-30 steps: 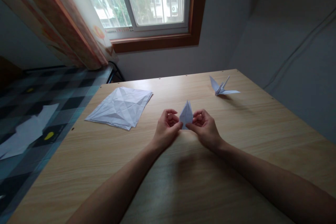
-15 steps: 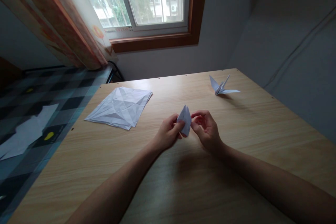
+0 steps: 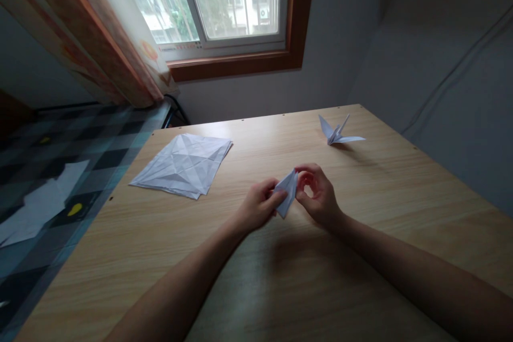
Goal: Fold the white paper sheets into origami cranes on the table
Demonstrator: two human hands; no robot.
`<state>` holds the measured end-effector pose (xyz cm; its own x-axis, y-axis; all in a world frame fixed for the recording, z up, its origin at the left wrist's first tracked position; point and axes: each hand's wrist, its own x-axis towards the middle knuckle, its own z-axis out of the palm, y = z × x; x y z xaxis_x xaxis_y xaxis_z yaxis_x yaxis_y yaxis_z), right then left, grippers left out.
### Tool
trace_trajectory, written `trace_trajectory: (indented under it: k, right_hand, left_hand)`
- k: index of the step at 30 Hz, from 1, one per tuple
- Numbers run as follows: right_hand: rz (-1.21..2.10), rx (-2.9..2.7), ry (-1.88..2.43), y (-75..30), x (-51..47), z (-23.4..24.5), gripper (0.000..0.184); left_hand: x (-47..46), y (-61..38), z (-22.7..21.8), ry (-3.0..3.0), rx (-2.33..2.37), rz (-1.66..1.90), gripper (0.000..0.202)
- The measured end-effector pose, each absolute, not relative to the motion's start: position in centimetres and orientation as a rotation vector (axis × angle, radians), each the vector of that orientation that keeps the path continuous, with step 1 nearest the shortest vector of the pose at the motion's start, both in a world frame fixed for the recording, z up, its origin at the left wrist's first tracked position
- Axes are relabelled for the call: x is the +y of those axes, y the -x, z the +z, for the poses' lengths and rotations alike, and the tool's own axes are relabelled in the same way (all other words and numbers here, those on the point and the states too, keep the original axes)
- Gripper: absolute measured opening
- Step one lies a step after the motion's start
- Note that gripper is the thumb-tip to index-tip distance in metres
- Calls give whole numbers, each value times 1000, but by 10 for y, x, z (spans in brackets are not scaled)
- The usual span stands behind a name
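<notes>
Head view: a pale wooden table (image 3: pixel 360 235) fills the lower frame. Left of centre lies a stack of creased white paper sheets (image 3: pixel 182 164). At centre, the left hand (image 3: pixel 258 207) and right hand (image 3: pixel 320 197) each pinch one side of the same piece. Upper right of centre, well apart, stands a white folded paper crane (image 3: pixel 339 132). Between the fingertips, just above the table, is a small white folded paper wedge (image 3: pixel 287 192), tilted. A clean fold probably needs the thumbs close to the crease and the edges aligned.
</notes>
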<state>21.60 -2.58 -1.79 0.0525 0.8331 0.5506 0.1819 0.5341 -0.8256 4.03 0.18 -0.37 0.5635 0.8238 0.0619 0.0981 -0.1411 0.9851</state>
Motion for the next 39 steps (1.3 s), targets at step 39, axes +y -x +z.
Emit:
trace_trajectory:
  k: [39]
  right_hand:
    - [1136,-1077,1002,-211,-15,-20,29]
  left_hand:
    - [5,-41,-10,-1628,955,888,23]
